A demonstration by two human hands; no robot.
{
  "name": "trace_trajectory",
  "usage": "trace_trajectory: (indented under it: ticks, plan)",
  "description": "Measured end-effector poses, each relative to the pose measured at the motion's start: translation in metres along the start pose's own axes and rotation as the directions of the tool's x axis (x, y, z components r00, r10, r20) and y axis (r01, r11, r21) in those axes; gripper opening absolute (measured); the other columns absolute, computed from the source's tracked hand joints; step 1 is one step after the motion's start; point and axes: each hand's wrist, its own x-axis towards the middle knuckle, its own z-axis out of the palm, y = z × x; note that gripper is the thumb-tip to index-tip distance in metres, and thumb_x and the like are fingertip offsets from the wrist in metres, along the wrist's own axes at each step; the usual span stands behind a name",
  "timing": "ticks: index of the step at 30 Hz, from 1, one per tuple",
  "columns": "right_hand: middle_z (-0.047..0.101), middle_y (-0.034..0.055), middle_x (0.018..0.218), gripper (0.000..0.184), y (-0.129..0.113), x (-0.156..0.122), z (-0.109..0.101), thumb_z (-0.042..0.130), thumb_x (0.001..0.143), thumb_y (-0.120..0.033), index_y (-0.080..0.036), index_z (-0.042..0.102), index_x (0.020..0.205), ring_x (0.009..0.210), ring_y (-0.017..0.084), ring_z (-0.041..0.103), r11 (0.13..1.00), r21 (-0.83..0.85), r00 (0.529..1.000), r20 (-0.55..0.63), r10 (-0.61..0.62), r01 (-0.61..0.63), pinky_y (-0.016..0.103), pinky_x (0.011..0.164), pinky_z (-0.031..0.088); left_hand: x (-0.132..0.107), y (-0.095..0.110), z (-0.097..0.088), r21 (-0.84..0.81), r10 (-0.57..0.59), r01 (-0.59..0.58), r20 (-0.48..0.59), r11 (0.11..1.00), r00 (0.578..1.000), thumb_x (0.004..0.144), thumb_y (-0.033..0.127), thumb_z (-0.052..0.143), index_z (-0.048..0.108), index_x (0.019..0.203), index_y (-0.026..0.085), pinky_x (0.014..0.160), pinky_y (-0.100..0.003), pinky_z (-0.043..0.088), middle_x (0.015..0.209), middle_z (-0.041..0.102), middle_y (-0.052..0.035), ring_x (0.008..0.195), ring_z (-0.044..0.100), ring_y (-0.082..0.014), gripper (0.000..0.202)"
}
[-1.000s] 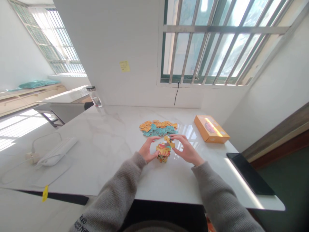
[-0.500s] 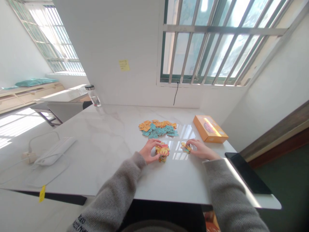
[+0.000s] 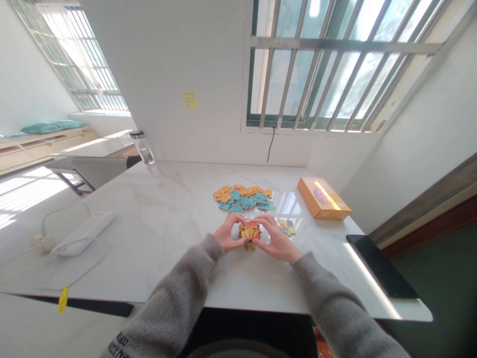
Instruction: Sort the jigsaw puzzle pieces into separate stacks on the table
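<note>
My left hand (image 3: 228, 235) and my right hand (image 3: 278, 240) close on both sides of a small assembled section of jigsaw puzzle (image 3: 249, 233) in bright orange, yellow and red. My fingers hide part of it. It lies flat on a white marble table (image 3: 160, 204). Farther away lies a spread of loose orange and teal puzzle pieces (image 3: 242, 199). A few joined pieces (image 3: 286, 227) rest just beyond my right hand, apart from it.
An orange puzzle box (image 3: 323, 199) lies to the right of the loose pieces. A black tablet (image 3: 380, 266) sits at the right edge. A white cable and flat white device (image 3: 84, 232) lie at the left. A clear bottle (image 3: 143, 148) stands at the far corner.
My right hand has moved left from the few joined pieces, leaving them on the table, and now presses the assembled section. My left hand stays at that section.
</note>
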Motion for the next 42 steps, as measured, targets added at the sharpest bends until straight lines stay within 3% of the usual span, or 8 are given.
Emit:
trace_trajectory:
  ticks: [7,13,17,21,24,30,42]
  plan:
    - [0.061,0.0091,0.124,0.043,0.008,-0.001,0.001,0.069,0.089,-0.036,-0.029,0.054,0.128,0.120,0.029,0.053,1.000,0.022,0.998,-0.067,0.009,-0.008,0.051,0.102,0.047,0.002,0.011,-0.004,0.009,0.005,-0.005,-0.011,1.000,1.000,0.066,0.013,0.067,0.051,0.100,0.021,0.104,-0.046,0.044,0.113,0.053,-0.0098,0.113,0.053,-0.0266,0.039]
    - [0.058,0.0090,0.130,0.047,0.007,-0.002,0.005,0.067,0.090,-0.036,-0.030,0.051,0.133,0.125,0.028,0.051,0.995,0.093,0.996,-0.082,0.046,-0.038,0.049,0.105,0.046,0.002,0.015,-0.015,0.141,0.042,-0.038,-0.022,0.989,0.999,0.063,0.009,0.064,0.051,0.095,0.022,0.104,-0.047,0.043,0.115,0.055,-0.0095,0.112,0.054,-0.0266,0.036]
    - [0.054,0.0108,0.135,0.043,0.011,-0.004,0.002,0.054,0.096,-0.032,-0.028,0.046,0.138,0.123,0.026,0.052,0.988,0.117,0.984,-0.134,0.121,-0.106,0.045,0.099,0.050,-0.010,-0.006,-0.053,0.274,0.007,0.024,-0.114,0.961,0.994,0.065,0.012,0.060,0.050,0.092,0.022,0.103,-0.046,0.042,0.114,0.058,-0.0089,0.112,0.053,-0.0261,0.030]
    - [0.057,0.0110,0.123,0.037,0.017,-0.006,0.002,0.051,0.096,-0.029,-0.026,0.051,0.133,0.115,0.026,0.055,0.989,0.067,0.979,-0.154,0.137,-0.128,0.047,0.099,0.049,-0.037,-0.042,-0.100,0.438,-0.199,0.203,-0.055,0.876,0.978,0.066,0.019,0.060,0.053,0.091,0.021,0.095,-0.042,0.046,0.114,0.061,-0.0076,0.107,0.054,-0.0256,0.026]
    - [0.059,0.0099,0.117,0.035,0.019,-0.007,0.004,0.052,0.096,-0.028,-0.026,0.052,0.131,0.112,0.025,0.057,0.991,0.051,0.986,-0.112,0.127,-0.122,0.046,0.099,0.049,-0.053,-0.058,-0.117,0.559,-0.300,0.265,-0.031,0.786,0.953,0.067,0.022,0.059,0.058,0.096,0.022,0.100,-0.044,0.042,0.115,0.063,-0.0062,0.110,0.055,-0.0265,0.029]
    - [0.060,0.0093,0.115,0.031,0.019,-0.009,0.005,0.051,0.097,-0.029,-0.027,0.056,0.127,0.108,0.024,0.058,0.991,0.045,0.989,-0.075,0.125,-0.122,0.045,0.097,0.050,-0.057,-0.054,-0.114,0.704,-0.400,0.299,-0.023,0.644,0.916,0.068,0.022,0.056,0.065,0.099,0.028,0.097,-0.046,0.036,0.121,0.064,-0.0010,0.116,0.052,-0.0283,0.033]
    - [0.058,0.0100,0.121,0.031,0.016,-0.008,0.005,0.052,0.096,-0.026,-0.027,0.058,0.126,0.114,0.025,0.056,0.992,0.038,0.991,-0.059,0.123,-0.121,0.043,0.097,0.051,-0.067,-0.061,-0.137,0.735,-0.453,0.366,-0.089,0.571,0.887,0.065,0.021,0.057,0.063,0.096,0.028,0.095,-0.045,0.038,0.120,0.063,-0.0009,0.113,0.051,-0.0302,0.032]
